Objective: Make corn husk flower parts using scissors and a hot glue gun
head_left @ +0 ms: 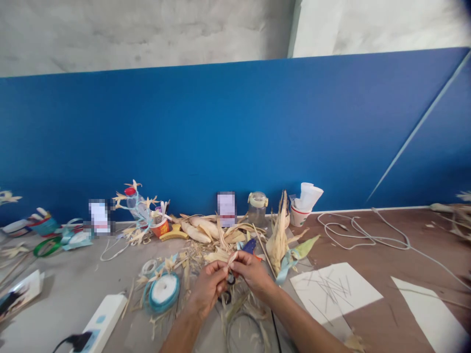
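Both my hands meet over the middle of the table, fingertips close together. A small pale piece of corn husk is pinched between them. My left hand grips it from the left with closed fingers; my right hand pinches it from the other side. Beneath them are the black handles of what look like scissors, partly hidden by my hands. Loose husk scraps lie around and under my wrists. A roll of blue ribbon rests left of my left hand.
Corn husks are heaped behind my hands, near a clear jar. White paper with thin dark sticks lies right. A power strip sits front left. White cables curl along the blue partition.
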A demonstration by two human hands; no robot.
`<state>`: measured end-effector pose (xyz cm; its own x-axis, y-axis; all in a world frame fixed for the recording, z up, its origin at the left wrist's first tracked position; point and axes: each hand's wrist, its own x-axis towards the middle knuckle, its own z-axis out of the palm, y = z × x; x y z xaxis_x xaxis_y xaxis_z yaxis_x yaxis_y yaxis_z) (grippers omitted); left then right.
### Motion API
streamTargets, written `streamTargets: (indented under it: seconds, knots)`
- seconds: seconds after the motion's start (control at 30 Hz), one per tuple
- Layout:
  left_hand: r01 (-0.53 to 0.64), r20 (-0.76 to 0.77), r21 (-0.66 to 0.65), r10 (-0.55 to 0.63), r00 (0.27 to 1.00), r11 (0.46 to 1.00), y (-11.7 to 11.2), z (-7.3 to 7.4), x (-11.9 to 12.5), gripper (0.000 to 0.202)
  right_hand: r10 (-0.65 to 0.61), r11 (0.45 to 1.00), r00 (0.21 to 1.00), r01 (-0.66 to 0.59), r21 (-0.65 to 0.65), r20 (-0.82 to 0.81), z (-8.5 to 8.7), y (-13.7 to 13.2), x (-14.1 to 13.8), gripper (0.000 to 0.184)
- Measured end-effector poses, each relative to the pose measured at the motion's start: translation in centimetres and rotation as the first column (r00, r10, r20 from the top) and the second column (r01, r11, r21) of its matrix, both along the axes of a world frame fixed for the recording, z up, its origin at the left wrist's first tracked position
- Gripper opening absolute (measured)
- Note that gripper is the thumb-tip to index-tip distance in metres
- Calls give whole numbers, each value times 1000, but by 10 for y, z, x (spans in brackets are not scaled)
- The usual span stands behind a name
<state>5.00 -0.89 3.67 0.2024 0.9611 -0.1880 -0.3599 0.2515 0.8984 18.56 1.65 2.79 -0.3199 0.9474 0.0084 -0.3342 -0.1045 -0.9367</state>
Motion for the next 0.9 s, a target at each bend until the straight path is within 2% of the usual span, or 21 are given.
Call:
streamTargets:
  seconds: [0.3, 0.57, 0.9]
  knots:
    - [23, 35, 9, -23, 999, 1000, 0, -9, 0, 32, 11, 1000, 999, -11, -2, -33, -6, 0, -2, 24]
    - [-2, 87, -18, 4, 996, 1000, -1, -7, -1, 35, 22, 999, 997, -19, 35, -74, -14, 3, -3, 26]
    - [7, 67, -24, -6, 998, 1000, 0, -6, 1, 34, 24, 999, 997, -22, 32, -78, -21, 4, -3, 26]
